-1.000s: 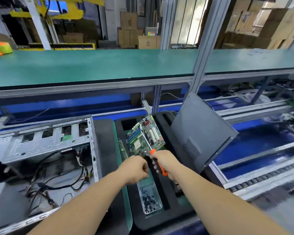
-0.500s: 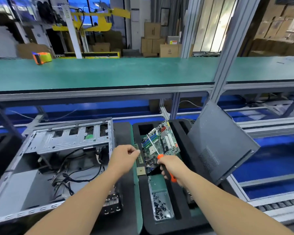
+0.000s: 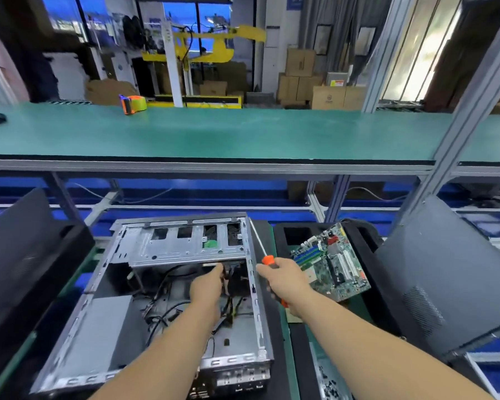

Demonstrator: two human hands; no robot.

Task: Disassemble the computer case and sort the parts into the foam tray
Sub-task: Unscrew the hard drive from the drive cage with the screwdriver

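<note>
Head view, left hand (image 3: 207, 285) fingers curled inside computer case (image 3: 168, 298), right hand (image 3: 283, 280) gripping screwdriver (image 3: 261, 249)

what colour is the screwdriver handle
Orange, with black; the screwdriver in the right hand, head view.

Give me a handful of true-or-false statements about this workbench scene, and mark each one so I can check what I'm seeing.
1. The right hand holds an orange-handled screwdriver. True.
2. The motherboard is mounted inside the computer case. False: it lies out of the case, in the black foam tray to the right.
3. The left hand reaches into the open case among the cables. True.
4. The green shelf above the bench holds a stack of motherboards. False: it holds an orange and yellow-green tape dispenser.
5. A dark side panel leans at the right of the tray. True.
</note>
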